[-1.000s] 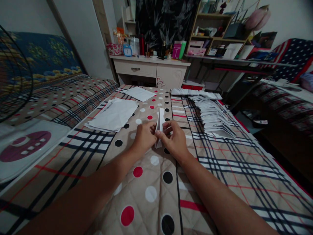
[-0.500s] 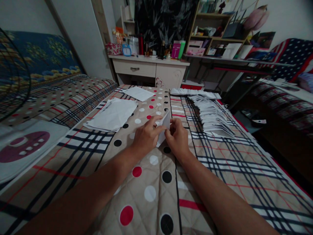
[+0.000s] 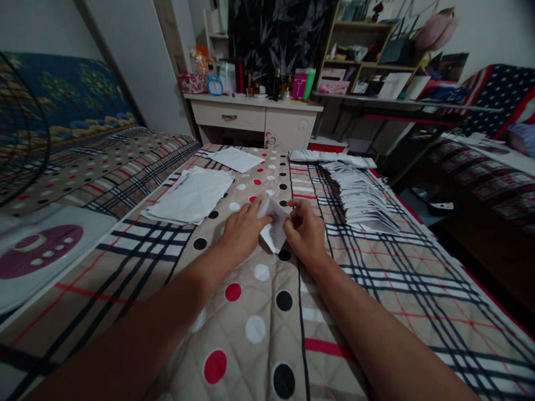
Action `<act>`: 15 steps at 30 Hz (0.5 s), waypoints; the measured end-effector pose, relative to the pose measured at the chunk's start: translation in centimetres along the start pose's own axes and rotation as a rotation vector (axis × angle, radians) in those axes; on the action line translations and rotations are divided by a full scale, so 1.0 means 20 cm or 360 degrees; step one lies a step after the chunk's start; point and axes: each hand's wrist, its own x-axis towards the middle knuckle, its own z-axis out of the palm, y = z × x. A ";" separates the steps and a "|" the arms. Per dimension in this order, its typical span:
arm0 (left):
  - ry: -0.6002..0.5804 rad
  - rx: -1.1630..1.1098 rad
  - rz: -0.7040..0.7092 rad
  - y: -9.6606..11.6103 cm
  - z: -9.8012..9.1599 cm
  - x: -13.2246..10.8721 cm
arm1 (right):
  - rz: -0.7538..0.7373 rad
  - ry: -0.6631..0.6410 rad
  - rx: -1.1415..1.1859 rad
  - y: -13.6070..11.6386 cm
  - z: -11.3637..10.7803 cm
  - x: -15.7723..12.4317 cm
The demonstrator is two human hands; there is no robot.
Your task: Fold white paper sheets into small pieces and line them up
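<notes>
A small folded white paper (image 3: 275,229) stands partly opened between my hands, over the polka-dot strip of the bedspread. My left hand (image 3: 244,228) grips its left side, the thumb at the fold. On the right side, my right hand (image 3: 306,229) pinches the paper's edge between thumb and fingers. A stack of white sheets (image 3: 192,195) lies to the left, with another white sheet (image 3: 236,160) beyond it. To the right is a long overlapping row of folded papers (image 3: 363,197), with a white bundle (image 3: 332,159) at its far end.
The patterned bedspread (image 3: 254,328) reaches toward a white dresser (image 3: 246,117) at the back. A plastic bag with a purple print (image 3: 45,250) lies at the far left. A shelf desk (image 3: 409,104) stands at the back right.
The paper has turned and spread open, now showing its inner faces. My left hand has shifted slightly left, and its fingers are straighter. My right hand keeps hold of the edge.
</notes>
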 end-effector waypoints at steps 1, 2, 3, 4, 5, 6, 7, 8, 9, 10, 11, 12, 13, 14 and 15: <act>0.0013 -0.0004 -0.0019 -0.01 0.01 0.00 | 0.0034 0.0051 0.0012 0.01 -0.01 0.01; 0.0031 -0.0031 -0.0022 -0.03 0.02 0.00 | 0.0076 0.0097 0.0031 0.02 -0.01 0.01; 0.0050 -0.0083 -0.0009 -0.04 0.03 -0.01 | 0.0120 0.0131 0.0060 0.03 -0.01 0.01; 0.0070 -0.0156 0.0008 -0.05 0.04 -0.01 | 0.0158 0.0145 0.0097 0.04 -0.01 0.01; 0.0088 -0.0251 0.0026 -0.06 0.05 0.00 | 0.0186 0.0141 0.0137 0.04 -0.01 0.01; 0.0106 -0.0366 0.0044 -0.07 0.07 0.00 | 0.0204 0.0121 0.0180 0.05 0.00 0.01; 0.0130 -0.0495 0.0053 -0.07 0.08 0.00 | 0.0220 0.0093 0.0227 0.04 0.00 0.01; 0.0161 -0.0629 0.0048 -0.08 0.09 0.01 | 0.0238 0.0057 0.0283 0.04 0.01 0.01; 0.0192 -0.0757 0.0033 -0.08 0.10 0.02 | 0.0265 0.0023 0.0348 0.03 0.01 0.01; 0.0217 -0.0876 0.0007 -0.09 0.11 0.02 | 0.0300 -0.0014 0.0423 0.03 0.01 0.01; 0.0238 -0.0985 -0.0034 -0.09 0.12 0.03 | 0.0337 -0.0048 0.0506 0.02 0.01 0.01; 0.0260 -0.1083 -0.0096 -0.10 0.12 0.03 | 0.0369 -0.0080 0.0593 0.02 0.00 0.01; 0.0277 -0.1170 -0.0169 -0.10 0.12 0.04 | 0.0393 -0.0113 0.0669 0.01 0.00 0.02; 0.0288 -0.1249 -0.0243 -0.11 0.12 0.04 | 0.0410 -0.0144 0.0726 0.01 0.00 0.02; 0.0291 -0.1321 -0.0307 -0.11 0.12 0.04 | 0.0424 -0.0170 0.0761 0.00 0.00 0.02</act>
